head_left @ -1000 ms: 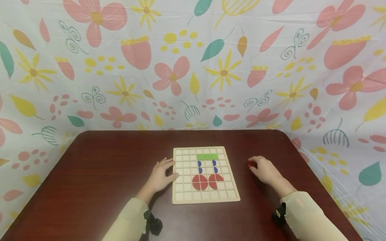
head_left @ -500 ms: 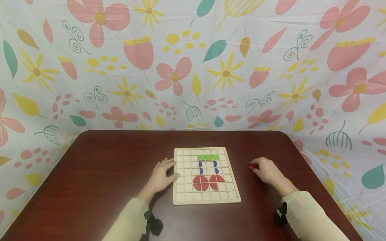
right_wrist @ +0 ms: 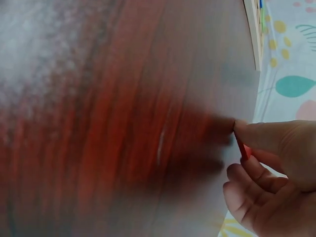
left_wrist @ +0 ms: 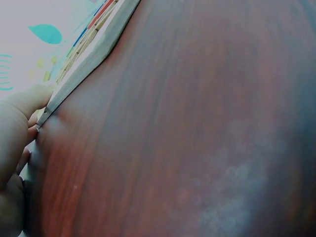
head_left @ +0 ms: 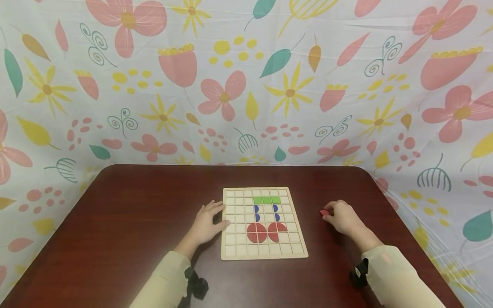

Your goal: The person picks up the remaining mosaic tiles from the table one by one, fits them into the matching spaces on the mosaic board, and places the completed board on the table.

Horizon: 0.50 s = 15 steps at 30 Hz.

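Observation:
A square wooden grid board (head_left: pixel 265 258) lies on the table in the head view. Set in it are a row of green squares (head_left: pixel 266 200), two columns of blue half-circle pieces (head_left: pixel 257 209), and red quarter-circle pieces (head_left: pixel 256 233). The left red group forms a full circle; the right one lacks its lower right quarter. My left hand (head_left: pixel 203 226) rests at the board's left edge, thumb on the rim, fingers loosely extended. To the right of the board, my right hand (head_left: pixel 342 217) pinches a small flat red piece (head_left: pixel 324 212) between thumb and fingers, partly hidden; its exact outline cannot be told.
The dark reddish-brown tabletop (head_left: pixel 127 222) surrounds the board. Behind it hangs a floral cloth (head_left: pixel 246 85), which also runs along both sides. Black wrist devices (head_left: pixel 360 273) sit at the cuffs of the cream sleeves (head_left: pixel 396 273).
My right hand has shifted very slightly, and more of the red piece shows beyond its fingertips. The left hand and board keep their places, apart from a small camera shift.

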Each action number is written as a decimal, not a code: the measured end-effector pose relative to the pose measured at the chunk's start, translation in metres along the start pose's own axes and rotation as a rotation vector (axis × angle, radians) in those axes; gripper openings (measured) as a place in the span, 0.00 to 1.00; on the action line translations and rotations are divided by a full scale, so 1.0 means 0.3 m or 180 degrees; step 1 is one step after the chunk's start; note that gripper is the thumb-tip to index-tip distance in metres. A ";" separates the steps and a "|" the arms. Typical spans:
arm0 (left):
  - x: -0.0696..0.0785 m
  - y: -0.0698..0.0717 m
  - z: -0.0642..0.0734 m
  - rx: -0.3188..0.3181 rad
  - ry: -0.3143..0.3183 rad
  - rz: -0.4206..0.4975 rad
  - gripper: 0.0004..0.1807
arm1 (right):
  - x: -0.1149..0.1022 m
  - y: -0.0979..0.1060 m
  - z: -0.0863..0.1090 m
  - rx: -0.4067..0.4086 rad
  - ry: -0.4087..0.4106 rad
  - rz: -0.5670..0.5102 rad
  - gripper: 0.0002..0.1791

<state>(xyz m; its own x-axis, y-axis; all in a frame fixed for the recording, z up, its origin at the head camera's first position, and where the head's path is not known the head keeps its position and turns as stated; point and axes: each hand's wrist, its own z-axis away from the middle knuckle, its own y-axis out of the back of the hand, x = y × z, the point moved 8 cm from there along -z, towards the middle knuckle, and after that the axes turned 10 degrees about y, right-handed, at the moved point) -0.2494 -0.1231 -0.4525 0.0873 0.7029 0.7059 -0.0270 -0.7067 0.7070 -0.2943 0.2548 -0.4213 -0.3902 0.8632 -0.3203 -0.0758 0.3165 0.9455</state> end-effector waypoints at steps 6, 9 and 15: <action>0.003 -0.006 0.004 -0.0020 -0.0019 0.0009 0.30 | 0.020 0.004 0.019 0.0127 -0.0180 -0.0305 0.09; 0.003 -0.006 0.005 -0.0030 -0.0018 0.0016 0.31 | 0.028 0.005 0.026 0.0197 -0.0236 -0.0445 0.08; 0.000 -0.002 0.001 -0.0035 0.0001 0.0039 0.31 | 0.036 0.003 0.034 0.0313 -0.0319 -0.0721 0.09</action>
<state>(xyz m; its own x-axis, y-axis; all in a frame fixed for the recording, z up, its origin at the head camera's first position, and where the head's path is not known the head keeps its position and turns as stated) -0.2490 -0.1226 -0.4529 0.0865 0.6943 0.7145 -0.0390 -0.7142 0.6988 -0.2894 0.2684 -0.4245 -0.2803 0.7991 -0.5319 -0.0595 0.5385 0.8405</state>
